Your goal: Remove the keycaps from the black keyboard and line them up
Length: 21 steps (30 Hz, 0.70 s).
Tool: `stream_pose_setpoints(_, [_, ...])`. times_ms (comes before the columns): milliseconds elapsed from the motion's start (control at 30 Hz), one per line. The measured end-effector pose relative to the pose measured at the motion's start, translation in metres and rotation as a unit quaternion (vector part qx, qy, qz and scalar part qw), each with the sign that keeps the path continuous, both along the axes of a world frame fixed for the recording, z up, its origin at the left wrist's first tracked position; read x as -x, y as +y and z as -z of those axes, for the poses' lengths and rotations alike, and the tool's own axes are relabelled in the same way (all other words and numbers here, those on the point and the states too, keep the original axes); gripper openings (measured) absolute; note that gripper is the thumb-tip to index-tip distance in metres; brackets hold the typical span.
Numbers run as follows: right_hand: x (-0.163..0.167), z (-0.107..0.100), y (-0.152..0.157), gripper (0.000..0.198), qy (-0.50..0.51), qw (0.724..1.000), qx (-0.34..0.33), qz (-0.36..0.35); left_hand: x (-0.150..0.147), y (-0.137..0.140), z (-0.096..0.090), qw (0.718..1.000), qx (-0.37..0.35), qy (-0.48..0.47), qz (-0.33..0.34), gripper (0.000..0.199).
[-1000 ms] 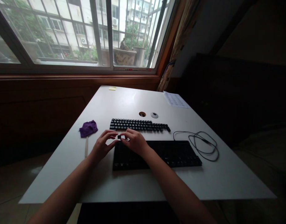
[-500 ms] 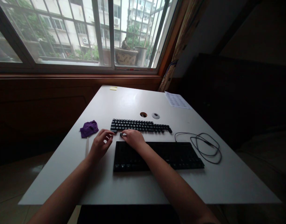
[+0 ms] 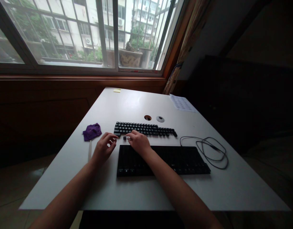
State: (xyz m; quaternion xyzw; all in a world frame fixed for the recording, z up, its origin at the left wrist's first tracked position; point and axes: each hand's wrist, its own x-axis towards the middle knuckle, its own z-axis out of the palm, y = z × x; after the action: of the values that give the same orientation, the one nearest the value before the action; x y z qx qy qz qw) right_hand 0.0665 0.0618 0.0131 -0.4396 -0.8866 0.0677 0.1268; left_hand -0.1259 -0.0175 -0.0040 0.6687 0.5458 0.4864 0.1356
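Note:
Loose black keycaps (image 3: 146,128) lie in rows on the white table. Below them is a black keyboard (image 3: 160,160), its key area too dark to read in detail. My right hand (image 3: 139,142) is closed on a small tool with a thin wire end that looks like a keycap puller (image 3: 128,138); its handle is hidden in my fingers. A single keycap (image 3: 125,138) sits at the wire's tip. My left hand (image 3: 105,146) has curved fingers, thumb and forefinger apart. Its fingertips are close to the lower-left keycap (image 3: 117,134); whether they touch it I cannot tell.
To the left lies a purple cloth (image 3: 92,131) with a pale stick (image 3: 89,149) below it. The keyboard's coiled cable (image 3: 215,149) is at the right. Farther back are a cable hole (image 3: 147,117), its round cover (image 3: 160,119), paper sheets (image 3: 182,102) and a yellow note (image 3: 117,90).
My right hand has shifted slightly right from the single keycap, and more of the wire end shows between them. My left hand has barely moved. The whole view has shifted a little.

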Motion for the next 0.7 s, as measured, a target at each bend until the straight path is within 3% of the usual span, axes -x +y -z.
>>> stream_pose_setpoints(333, [0.000, 0.002, -0.005, 0.032, -0.020, 0.999, -0.007, -0.045, 0.001, -0.001, -0.001, 1.000, -0.001, 0.010, -0.008, 0.012])
stream_pose_setpoints(700, [0.009, -0.002, -0.006, 0.040, -0.053, 0.998, -0.012, -0.035, 0.000, -0.001, -0.001, 1.000, -0.003, 0.012, -0.013, 0.013])
